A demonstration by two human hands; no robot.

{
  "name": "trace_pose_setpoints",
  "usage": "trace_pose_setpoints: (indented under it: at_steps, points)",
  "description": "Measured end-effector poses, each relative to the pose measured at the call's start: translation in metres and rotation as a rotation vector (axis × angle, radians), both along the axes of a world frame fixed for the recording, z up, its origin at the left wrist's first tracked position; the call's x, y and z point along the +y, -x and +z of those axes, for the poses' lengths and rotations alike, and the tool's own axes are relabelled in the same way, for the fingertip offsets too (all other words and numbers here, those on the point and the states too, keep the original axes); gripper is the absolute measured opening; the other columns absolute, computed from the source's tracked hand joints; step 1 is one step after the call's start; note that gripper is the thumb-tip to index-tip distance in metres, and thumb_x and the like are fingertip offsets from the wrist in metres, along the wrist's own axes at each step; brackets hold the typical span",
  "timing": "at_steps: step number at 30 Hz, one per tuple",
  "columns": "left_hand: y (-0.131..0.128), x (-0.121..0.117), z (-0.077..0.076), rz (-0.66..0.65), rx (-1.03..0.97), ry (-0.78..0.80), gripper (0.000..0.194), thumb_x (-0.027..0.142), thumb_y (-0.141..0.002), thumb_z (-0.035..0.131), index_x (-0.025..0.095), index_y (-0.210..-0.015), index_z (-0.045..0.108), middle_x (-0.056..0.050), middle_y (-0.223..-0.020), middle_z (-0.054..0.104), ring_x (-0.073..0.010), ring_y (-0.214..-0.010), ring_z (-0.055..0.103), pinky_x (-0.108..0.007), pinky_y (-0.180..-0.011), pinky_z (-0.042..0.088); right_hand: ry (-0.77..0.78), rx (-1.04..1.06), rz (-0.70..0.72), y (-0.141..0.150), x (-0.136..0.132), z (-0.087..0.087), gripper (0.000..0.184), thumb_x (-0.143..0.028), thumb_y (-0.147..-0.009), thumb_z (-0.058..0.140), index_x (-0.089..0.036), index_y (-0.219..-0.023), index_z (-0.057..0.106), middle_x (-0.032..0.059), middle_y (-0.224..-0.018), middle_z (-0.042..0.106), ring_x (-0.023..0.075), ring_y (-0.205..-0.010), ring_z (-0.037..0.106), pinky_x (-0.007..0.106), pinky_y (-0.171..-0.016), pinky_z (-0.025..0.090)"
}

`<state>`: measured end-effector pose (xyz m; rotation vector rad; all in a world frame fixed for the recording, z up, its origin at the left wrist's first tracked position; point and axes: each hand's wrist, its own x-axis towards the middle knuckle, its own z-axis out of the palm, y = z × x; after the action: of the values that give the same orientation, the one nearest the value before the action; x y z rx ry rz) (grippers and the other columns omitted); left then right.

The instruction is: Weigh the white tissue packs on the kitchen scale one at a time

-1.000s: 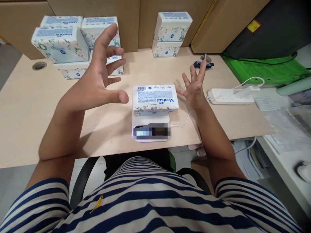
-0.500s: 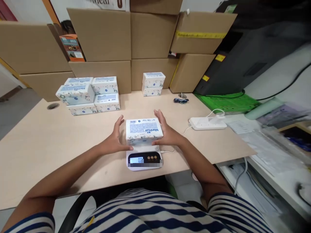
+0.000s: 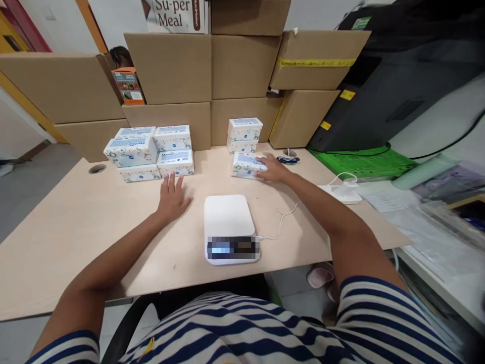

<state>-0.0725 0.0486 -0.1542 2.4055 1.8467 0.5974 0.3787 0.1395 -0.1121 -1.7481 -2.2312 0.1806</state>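
A white kitchen scale (image 3: 229, 222) sits bare on the wooden desk (image 3: 76, 227) in front of me. My right hand (image 3: 273, 169) rests on a tissue pack (image 3: 244, 166) lying on the desk just ahead of a two-pack stack (image 3: 245, 135). Its fingers curl over the pack's right end. My left hand (image 3: 173, 195) lies flat on the desk, fingers stretched, holding nothing, just in front of a pile of several tissue packs (image 3: 151, 150).
Cardboard boxes (image 3: 212, 76) line the back of the desk. A white power strip (image 3: 341, 193) with cables lies to the right, a dark small object (image 3: 288, 160) beside the packs. A green mat (image 3: 364, 163) and black case (image 3: 397, 81) stand right.
The tissue pack left the scale and now lies at the back near the two-pack stack under my right hand. My left hand moved off it and settled flat on the desk.
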Motion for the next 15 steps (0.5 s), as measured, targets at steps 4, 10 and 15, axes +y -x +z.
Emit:
trace_pose_setpoints:
  at_steps: [4,10,15]
  points:
    - [-0.002,0.004,0.008,0.149,0.101,0.053,0.092,0.051,-0.108,0.059,0.006,-0.183,0.032,-0.025,-0.195,0.005,-0.0508,-0.182,-0.003,-0.075,-0.146,0.008,-0.027,-0.176,-0.04,0.009,0.021,0.009,0.059,-0.031,-0.103,0.073,-0.015,-0.159,0.066,0.0247,-0.188,0.034,0.0474,-0.179,0.025,0.072,-0.143,0.025]
    - [-0.006,0.002,0.014,0.183,0.136,0.215,0.089,0.058,-0.113,0.045,0.006,-0.184,0.032,-0.017,-0.196,0.011,-0.0465,-0.183,-0.002,-0.069,-0.149,0.01,-0.058,-0.331,-0.127,0.047,0.048,0.007,0.051,-0.047,-0.108,0.076,-0.021,-0.151,0.068,0.0127,-0.154,0.069,0.0284,-0.134,0.072,0.054,-0.114,0.065]
    - [-0.005,0.002,0.012,0.171,0.155,0.233,0.085,0.057,-0.114,0.042,0.008,-0.182,0.036,-0.016,-0.196,0.014,-0.0462,-0.184,0.0,-0.069,-0.148,0.011,-0.057,-0.407,-0.2,0.062,0.067,0.004,0.05,-0.047,-0.108,0.076,-0.02,-0.149,0.068,0.0127,-0.151,0.071,0.0277,-0.131,0.073,0.053,-0.111,0.066]
